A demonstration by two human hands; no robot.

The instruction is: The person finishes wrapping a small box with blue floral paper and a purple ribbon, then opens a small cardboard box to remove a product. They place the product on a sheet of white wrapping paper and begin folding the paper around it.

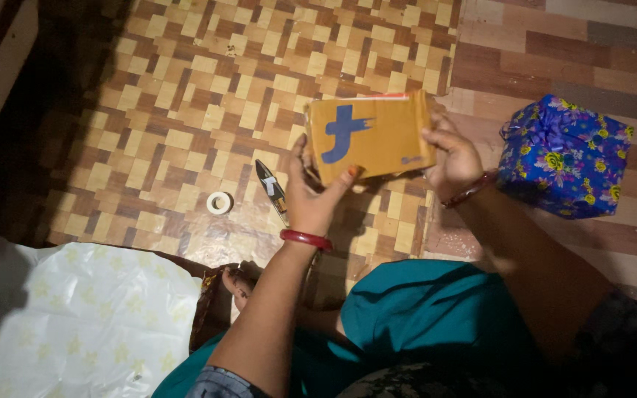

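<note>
A brown cardboard box (371, 134) with a blue mark printed on its face is held up above the floor between both my hands. My left hand (311, 195) grips its lower left corner, thumb on the front edge. My right hand (453, 158) holds its right side. Both wrists wear red bangles. On the floor just left of my left hand lies a pair of scissors (270, 188), and further left a small roll of clear tape (219, 202).
A gift box wrapped in blue flowered paper (563, 155) with a bow stands on the floor at the right. A white sheet with pale yellow stars (90, 317) lies at the lower left. My teal-clothed knee (429, 309) fills the bottom centre. The floor has a brown checked pattern.
</note>
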